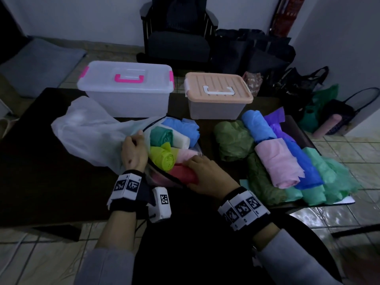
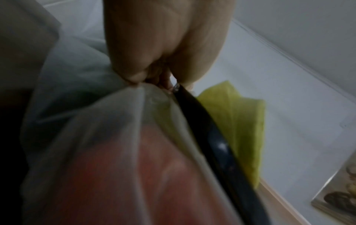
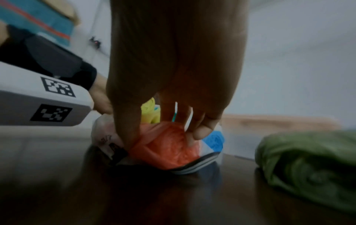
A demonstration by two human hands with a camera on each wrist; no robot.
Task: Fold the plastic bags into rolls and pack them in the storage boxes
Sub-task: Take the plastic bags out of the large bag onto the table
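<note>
Head view: packing is in hand; a red plastic-bag roll (image 1: 183, 174), gripped by the right hand (image 1: 207, 173), is lodged in a clear black-rimmed zip pouch (image 1: 156, 123) beside five rolls, two lidded boxes behind. Left wrist view: the pouch rim is pinched by the left hand (image 2: 163, 45). Right wrist view: fingers (image 3: 204, 129) are curled round the red roll; release and zipping are judged next.

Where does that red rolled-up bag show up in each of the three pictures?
Head: the red roll lies low in the middle, under the right hand.
Left wrist: only a blurred reddish patch behind translucent plastic, low centre; probably the same roll.
Right wrist: centre, orange-red, gripped by the fingers.
Shared landmark: the yellow-green roll just beyond it.
</note>
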